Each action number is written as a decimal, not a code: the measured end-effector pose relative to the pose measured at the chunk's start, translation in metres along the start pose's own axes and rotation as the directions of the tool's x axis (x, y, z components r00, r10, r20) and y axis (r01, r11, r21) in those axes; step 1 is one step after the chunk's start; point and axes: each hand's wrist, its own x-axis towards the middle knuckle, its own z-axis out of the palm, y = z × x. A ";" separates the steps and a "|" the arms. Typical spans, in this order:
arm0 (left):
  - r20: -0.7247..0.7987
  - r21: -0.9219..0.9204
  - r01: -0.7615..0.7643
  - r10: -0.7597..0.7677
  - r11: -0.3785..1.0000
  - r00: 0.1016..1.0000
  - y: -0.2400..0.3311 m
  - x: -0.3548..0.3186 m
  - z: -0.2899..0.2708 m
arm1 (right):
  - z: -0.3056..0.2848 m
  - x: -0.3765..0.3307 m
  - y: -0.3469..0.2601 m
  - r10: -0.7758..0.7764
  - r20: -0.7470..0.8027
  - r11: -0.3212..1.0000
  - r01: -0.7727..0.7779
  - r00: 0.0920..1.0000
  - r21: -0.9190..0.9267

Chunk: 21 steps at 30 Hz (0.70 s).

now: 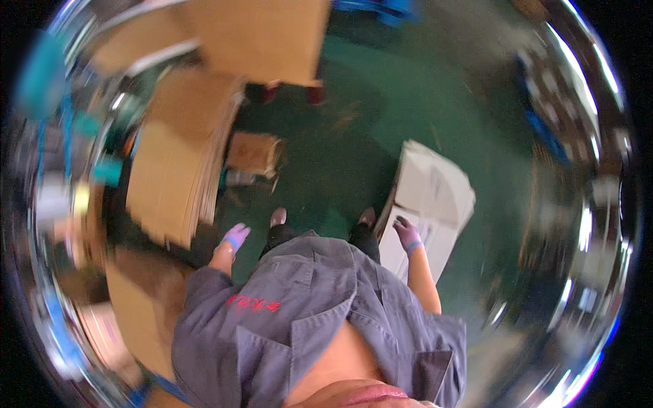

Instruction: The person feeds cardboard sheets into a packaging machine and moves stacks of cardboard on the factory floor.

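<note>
My left hand (236, 236), in a pale purple glove with a blue cuff, hangs open at my left side and holds nothing. Flattened brown cardboard sheets (170, 173) stand in a stack just beyond it. On the other side my right hand (408, 234), in a purple glove with dark fingertips, is over the inner edge of a white flat carton stack (435, 187). Its fingers are loosely bent and apart, with nothing visible between them. Whether they touch the white cardboard, I cannot tell.
A small brown box (253, 154) lies on the green floor (340, 136) ahead. Large brown cardboard (262, 41) rises at the far left, near a blue pallet (381, 9). More cardboard (139, 313) is beside my left arm. Blurred stacked goods (561, 102) line the right.
</note>
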 end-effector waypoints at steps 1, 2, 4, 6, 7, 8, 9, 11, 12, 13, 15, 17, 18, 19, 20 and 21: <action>0.008 0.062 0.019 -0.020 0.998 1.000 0.011 -0.026 0.029 | -0.025 0.016 0.013 -0.204 0.082 0.934 0.219 0.976 -0.283; 0.019 0.128 0.027 -0.030 0.991 0.999 0.025 -0.044 0.060 | -0.048 0.042 0.029 -0.395 0.192 0.749 0.436 0.898 -0.498; 0.270 -0.251 0.178 -0.108 0.951 0.957 0.069 -0.091 0.121 | -0.095 0.065 0.041 -0.098 0.119 0.995 0.101 0.988 -0.015; 0.182 -0.117 0.003 0.019 0.993 0.983 0.058 -0.123 0.207 | -0.170 0.088 0.060 -0.142 0.263 0.851 0.253 0.954 -0.460; 0.152 -0.034 -0.089 0.094 0.995 0.984 0.055 -0.130 0.255 | -0.191 0.092 0.045 -0.005 0.216 0.950 0.072 0.976 -0.304; 0.091 0.051 0.003 -0.008 0.999 0.996 -0.037 -0.148 0.180 | -0.070 0.076 -0.006 0.103 0.242 0.995 -0.101 0.965 -0.019; 0.084 0.057 0.050 -0.054 0.997 0.995 -0.090 -0.150 0.189 | -0.033 0.066 -0.026 0.253 0.248 0.937 -0.301 0.935 0.178; 0.028 0.220 -0.072 0.067 0.973 0.997 -0.180 -0.155 0.233 | 0.028 0.143 0.023 0.002 0.463 0.968 -0.118 0.886 0.222; -0.035 0.203 -0.017 0.025 0.979 0.999 -0.191 -0.153 0.239 | 0.063 0.136 -0.015 -0.041 0.450 0.994 -0.008 0.892 0.105; -0.069 0.193 0.027 -0.014 0.981 0.997 -0.188 -0.163 0.250 | 0.077 0.122 -0.028 -0.021 0.476 0.987 -0.057 0.879 0.149; -0.161 0.234 0.029 0.010 0.972 0.987 -0.209 -0.195 0.256 | 0.124 0.063 -0.077 0.060 0.571 0.992 -0.113 0.818 0.057; -0.179 -0.348 0.280 -0.357 0.895 0.917 -0.192 -0.209 0.217 | 0.174 0.016 -0.112 0.073 0.676 0.976 0.088 0.734 -0.200; -0.099 -0.602 0.373 -0.529 0.706 0.843 -0.189 -0.215 0.200 | 0.201 -0.004 -0.125 0.069 0.749 0.908 0.270 0.659 -0.321; -0.103 -0.662 0.325 -0.512 0.675 0.853 -0.194 -0.212 0.200 | 0.218 -0.016 -0.140 0.087 0.814 0.792 0.456 0.574 -0.406; -0.115 -0.714 0.270 -0.490 0.646 0.864 -0.202 -0.201 0.198 | 0.232 -0.024 -0.155 0.108 0.821 0.676 0.564 0.561 -0.474; -0.130 -0.761 0.216 -0.470 0.612 0.873 -0.216 -0.187 0.194 | 0.250 -0.031 -0.171 0.132 0.827 0.542 0.659 0.546 -0.522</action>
